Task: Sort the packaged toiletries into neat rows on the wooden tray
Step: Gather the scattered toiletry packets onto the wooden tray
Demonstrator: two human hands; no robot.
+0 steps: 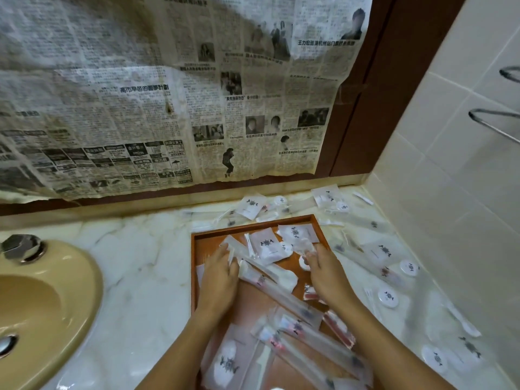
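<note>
The wooden tray (253, 227) lies on the marble counter, strewn with packaged toiletries in no order. Square white sachets (267, 246) sit at its far end. Long clear toothbrush packets (284, 295) cross its middle and near end, overlapping each other. My left hand (219, 280) reaches over the tray's left side, and its thumb and fingers hold the end of a long clear packet (231, 250). My right hand (326, 274) is over the right side, with its fingertips pinching a crumpled clear packet (301, 244). A small round white item (304, 263) lies partly hidden under that hand.
More packets and round white discs (388, 296) are scattered on the counter (146, 263) behind and right of the tray, up to the tiled wall (450, 192). A tan sink (42, 305) is at the left. Newspaper (168, 108) covers the mirror. A metal rail (492, 122) juts from the right wall.
</note>
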